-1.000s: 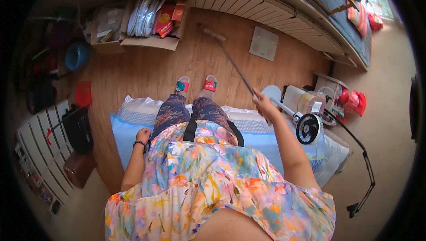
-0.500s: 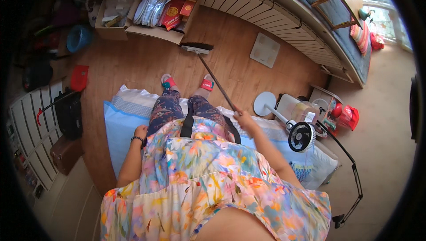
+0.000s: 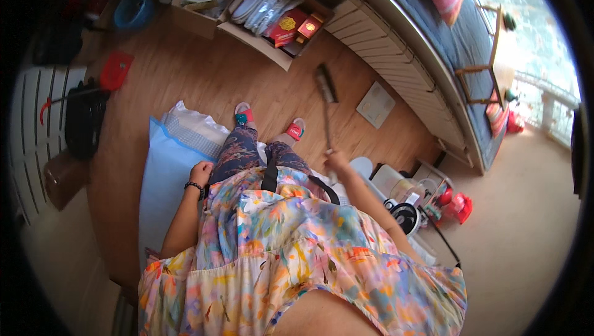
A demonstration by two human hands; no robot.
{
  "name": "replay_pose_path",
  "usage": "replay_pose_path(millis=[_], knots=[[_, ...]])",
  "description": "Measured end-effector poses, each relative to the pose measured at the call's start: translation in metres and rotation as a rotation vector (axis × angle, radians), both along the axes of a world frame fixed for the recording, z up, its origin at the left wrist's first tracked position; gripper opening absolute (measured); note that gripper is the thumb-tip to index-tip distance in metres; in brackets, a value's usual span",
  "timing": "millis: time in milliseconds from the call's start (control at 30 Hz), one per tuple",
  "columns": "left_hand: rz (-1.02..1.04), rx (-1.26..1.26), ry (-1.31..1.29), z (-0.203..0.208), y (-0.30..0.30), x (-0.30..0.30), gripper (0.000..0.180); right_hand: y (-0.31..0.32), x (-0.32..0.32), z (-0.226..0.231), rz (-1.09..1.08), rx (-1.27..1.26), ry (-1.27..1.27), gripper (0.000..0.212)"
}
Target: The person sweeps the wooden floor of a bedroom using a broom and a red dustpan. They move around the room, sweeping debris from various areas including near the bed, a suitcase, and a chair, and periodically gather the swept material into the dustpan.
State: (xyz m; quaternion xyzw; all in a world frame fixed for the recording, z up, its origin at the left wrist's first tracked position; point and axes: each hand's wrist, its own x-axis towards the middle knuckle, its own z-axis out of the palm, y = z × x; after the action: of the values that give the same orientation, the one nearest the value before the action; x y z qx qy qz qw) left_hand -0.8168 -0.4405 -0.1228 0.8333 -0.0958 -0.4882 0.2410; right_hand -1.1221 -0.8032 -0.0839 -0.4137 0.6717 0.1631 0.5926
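My right hand [image 3: 337,161] is closed around the dark handle of a broom [image 3: 328,127]. The broom's bristled head [image 3: 325,83] is out on the wooden floor between the cardboard box and the white scale, somewhat blurred. My left hand [image 3: 201,174], with a dark beaded bracelet at the wrist, rests beside my left thigh in a loose fist, and nothing shows in it. I am sitting at the edge of a bed with a light blue sheet [image 3: 162,166]. My feet in red slippers [image 3: 296,129] are on the floor.
A cardboard box [image 3: 260,40] with slippers and red packets stands ahead, next to a second box [image 3: 193,20]. A flat white scale [image 3: 376,105] lies near the slatted panel [image 3: 387,57]. Right of me are a fan [image 3: 405,217] and bins. A red dustpan [image 3: 116,70] is at left.
The broom head has swung right, away from the box front and toward the scale. My right hand keeps its hold, and my left hand stays by my thigh. The whole view has turned.
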Motion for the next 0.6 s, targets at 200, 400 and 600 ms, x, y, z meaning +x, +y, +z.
replay_pose_path(millis=[200,400,600], knots=[[0.191,0.203,0.137,-0.029,0.084,-0.014,0.019,0.017,0.086,0.070,0.140,0.310,-0.278,0.048],[0.263,0.188,0.216,-0.027,0.089,-0.019,0.023,0.007,0.083,0.130,-0.043,0.231,-0.122,0.042],[0.243,0.068,0.158,-0.027,0.064,-0.027,0.024,-0.007,0.108,0.085,-0.189,0.373,-0.057,0.025]])
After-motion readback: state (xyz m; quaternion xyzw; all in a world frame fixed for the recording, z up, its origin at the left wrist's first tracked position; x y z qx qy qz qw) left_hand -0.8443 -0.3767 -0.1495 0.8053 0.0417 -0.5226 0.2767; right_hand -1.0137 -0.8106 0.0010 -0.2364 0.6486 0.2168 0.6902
